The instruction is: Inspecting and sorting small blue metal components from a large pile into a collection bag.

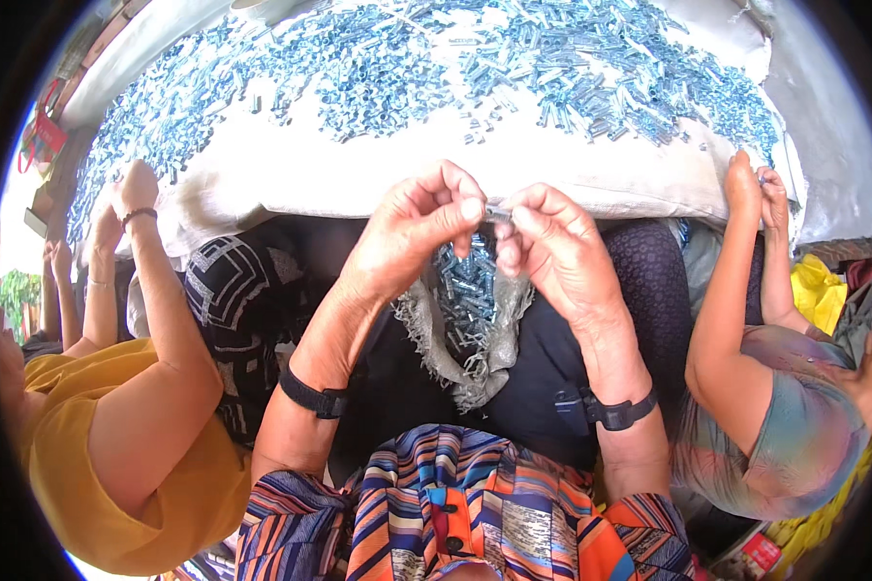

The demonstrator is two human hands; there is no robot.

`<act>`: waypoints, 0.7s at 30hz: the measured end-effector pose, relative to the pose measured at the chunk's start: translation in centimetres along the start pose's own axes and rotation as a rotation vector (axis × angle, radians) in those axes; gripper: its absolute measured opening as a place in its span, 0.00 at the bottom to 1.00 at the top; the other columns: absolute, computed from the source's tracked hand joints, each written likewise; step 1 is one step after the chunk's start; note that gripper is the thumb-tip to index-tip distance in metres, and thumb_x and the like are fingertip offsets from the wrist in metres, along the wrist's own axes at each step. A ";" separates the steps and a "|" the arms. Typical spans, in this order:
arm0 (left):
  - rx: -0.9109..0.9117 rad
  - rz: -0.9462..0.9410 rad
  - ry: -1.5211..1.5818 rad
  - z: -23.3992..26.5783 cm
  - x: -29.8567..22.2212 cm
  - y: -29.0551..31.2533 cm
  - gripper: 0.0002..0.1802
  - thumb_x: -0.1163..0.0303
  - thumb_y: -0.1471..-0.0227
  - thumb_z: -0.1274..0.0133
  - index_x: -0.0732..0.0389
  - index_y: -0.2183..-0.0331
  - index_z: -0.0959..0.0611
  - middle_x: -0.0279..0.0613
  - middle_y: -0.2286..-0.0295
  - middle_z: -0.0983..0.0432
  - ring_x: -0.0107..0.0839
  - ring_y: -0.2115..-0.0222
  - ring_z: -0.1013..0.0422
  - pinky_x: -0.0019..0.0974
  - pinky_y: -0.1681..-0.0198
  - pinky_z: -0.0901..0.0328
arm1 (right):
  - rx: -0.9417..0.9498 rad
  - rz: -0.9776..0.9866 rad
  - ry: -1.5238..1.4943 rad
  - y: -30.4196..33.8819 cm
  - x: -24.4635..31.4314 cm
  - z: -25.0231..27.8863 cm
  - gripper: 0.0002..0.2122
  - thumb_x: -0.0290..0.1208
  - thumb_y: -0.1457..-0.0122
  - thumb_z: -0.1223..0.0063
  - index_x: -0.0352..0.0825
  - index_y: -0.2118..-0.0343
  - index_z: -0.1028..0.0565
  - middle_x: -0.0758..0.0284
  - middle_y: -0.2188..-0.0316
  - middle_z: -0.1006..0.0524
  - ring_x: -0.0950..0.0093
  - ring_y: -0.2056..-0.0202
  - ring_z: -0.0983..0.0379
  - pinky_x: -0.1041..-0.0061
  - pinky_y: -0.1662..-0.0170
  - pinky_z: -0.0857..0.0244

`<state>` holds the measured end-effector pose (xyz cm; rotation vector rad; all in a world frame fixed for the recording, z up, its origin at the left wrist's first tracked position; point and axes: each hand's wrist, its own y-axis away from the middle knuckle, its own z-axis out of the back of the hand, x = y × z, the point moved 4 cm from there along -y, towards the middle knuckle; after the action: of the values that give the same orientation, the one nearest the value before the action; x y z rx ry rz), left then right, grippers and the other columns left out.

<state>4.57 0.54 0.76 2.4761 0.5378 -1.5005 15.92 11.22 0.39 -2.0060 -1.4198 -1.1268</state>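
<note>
Close together above my lap, my left hand [409, 230] and my right hand [567, 254] pinch a small silvery metal piece [498, 214] between their fingertips. It looks like a short tube, though the fingers cover much of it. Just below the hands, a frayed grey woven sack [499, 353] lies folded open on my lap. Many small shiny blue-silver metal pieces [463, 286] fill it. Neither hand touches the sack's contents.
A table under white cloth [358, 174] stands ahead, with a wide heap of similar pieces [388, 73] across it. At left a person in a mustard top [136, 455] works at its edge; another in a multicoloured top [765, 426] sits at right. A yellow bag [817, 288] lies beyond.
</note>
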 end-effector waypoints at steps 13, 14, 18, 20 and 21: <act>-0.104 0.069 -0.595 3.4 -1.3 0.2 0.08 0.69 0.50 0.45 0.62 0.68 0.23 0.24 0.78 0.32 0.14 0.78 0.40 0.21 0.76 0.45 | 0.003 0.027 0.775 -1.5 0.9 1.8 0.10 0.32 0.40 0.54 0.29 0.65 0.27 0.69 0.76 0.26 0.82 0.76 0.29 0.82 0.72 0.35; -0.170 0.053 -0.710 3.6 -1.6 -0.5 0.07 0.70 0.49 0.46 0.63 0.68 0.23 0.24 0.78 0.32 0.13 0.78 0.40 0.21 0.76 0.45 | -0.103 0.098 0.985 -2.4 1.8 2.8 0.10 0.32 0.40 0.53 0.29 0.64 0.27 0.70 0.75 0.27 0.82 0.75 0.30 0.82 0.72 0.37; -0.315 -0.261 -1.130 3.6 -1.9 -3.2 0.07 0.74 0.54 0.47 0.67 0.69 0.23 0.36 0.82 0.29 0.23 0.80 0.34 0.28 0.73 0.38 | -0.220 0.699 1.509 -6.4 6.1 3.3 0.07 0.20 0.49 0.55 0.32 0.67 0.27 0.56 0.76 0.28 0.58 0.72 0.29 0.65 0.68 0.35; -0.322 -0.254 -1.231 3.7 -1.7 -4.2 0.10 0.73 0.57 0.45 0.66 0.68 0.22 0.42 0.80 0.28 0.29 0.79 0.31 0.32 0.71 0.36 | -0.280 0.577 1.598 -8.1 6.3 3.8 0.07 0.20 0.51 0.56 0.32 0.69 0.27 0.57 0.72 0.29 0.57 0.67 0.30 0.61 0.65 0.36; -0.343 -0.263 -1.288 3.3 -1.7 -4.6 0.09 0.71 0.57 0.46 0.64 0.70 0.22 0.45 0.78 0.28 0.37 0.76 0.30 0.37 0.70 0.35 | -0.257 0.587 1.713 -9.0 6.1 3.7 0.06 0.21 0.50 0.56 0.33 0.70 0.27 0.57 0.71 0.29 0.58 0.66 0.30 0.61 0.65 0.36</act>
<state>-0.69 3.23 0.78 0.8453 0.7195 -2.3784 9.93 20.80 2.34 -0.7011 0.1853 -1.8755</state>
